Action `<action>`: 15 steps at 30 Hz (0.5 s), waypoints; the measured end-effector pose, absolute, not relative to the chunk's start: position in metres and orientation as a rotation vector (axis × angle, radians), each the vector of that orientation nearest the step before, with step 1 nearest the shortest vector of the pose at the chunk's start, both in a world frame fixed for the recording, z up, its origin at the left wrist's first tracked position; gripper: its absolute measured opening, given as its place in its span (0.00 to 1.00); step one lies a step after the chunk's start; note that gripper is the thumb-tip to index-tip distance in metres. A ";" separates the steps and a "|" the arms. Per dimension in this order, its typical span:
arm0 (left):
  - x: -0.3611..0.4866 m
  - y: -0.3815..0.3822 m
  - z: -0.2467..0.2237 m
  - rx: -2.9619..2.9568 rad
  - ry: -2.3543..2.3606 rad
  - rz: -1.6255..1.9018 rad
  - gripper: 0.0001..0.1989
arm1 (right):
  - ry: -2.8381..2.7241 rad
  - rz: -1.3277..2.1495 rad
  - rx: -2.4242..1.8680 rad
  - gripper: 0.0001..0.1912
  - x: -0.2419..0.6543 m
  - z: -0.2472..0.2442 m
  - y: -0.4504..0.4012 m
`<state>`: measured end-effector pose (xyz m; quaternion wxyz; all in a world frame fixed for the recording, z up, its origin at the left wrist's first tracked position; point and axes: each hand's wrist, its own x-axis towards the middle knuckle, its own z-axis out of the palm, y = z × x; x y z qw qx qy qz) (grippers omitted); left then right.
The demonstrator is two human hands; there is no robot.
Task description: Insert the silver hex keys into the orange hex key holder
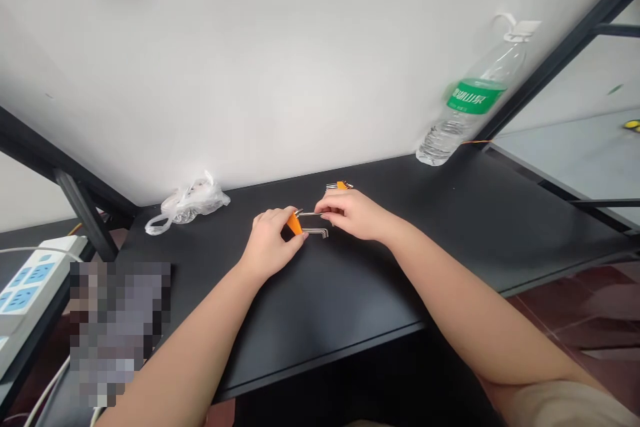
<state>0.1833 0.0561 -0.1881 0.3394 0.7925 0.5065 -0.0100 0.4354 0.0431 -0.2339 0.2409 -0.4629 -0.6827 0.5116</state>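
A smooth matte-black worktop (345,300) runs along a plain white wall (310,80), with black metal frame bars (555,50) slanting up at both ends. At its back right stands a large clear plastic bottle with a green label (477,97), near the wall; at the back left lies a crumpled translucent plastic bag (193,203), its contents blurred by the film. A white power strip with blue sockets (37,273) is cut off by the left edge, and reddish-brown floor tiles (590,313) show at the lower right. Over the middle of the worktop, the left hand (270,240) is closed around an orange plastic holder (295,223), fingers covering much of it; a few thin bent metal keys (317,233) jut from it toward the right. The right hand (357,213) pinches, thumb against fingers, the end of a longer straight metal rod (310,214); its other end meets the holder, but how it is joined there cannot be made out. Behind the right hand, a second orange holder with metal keys (342,185) is partly covered by the knuckles. Coarse blocks mask whatever lies at the lower left, and a yellow object (633,125) is cropped at the right edge.
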 end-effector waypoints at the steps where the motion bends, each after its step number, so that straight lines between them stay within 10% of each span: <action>1: 0.183 0.056 -0.188 2.062 1.318 -0.023 0.21 | -1.862 1.380 -1.246 0.10 0.433 -0.233 0.043; 15: 0.184 0.055 -0.190 2.085 1.301 -0.049 0.20 | -1.960 1.288 -1.251 0.15 0.430 -0.228 0.036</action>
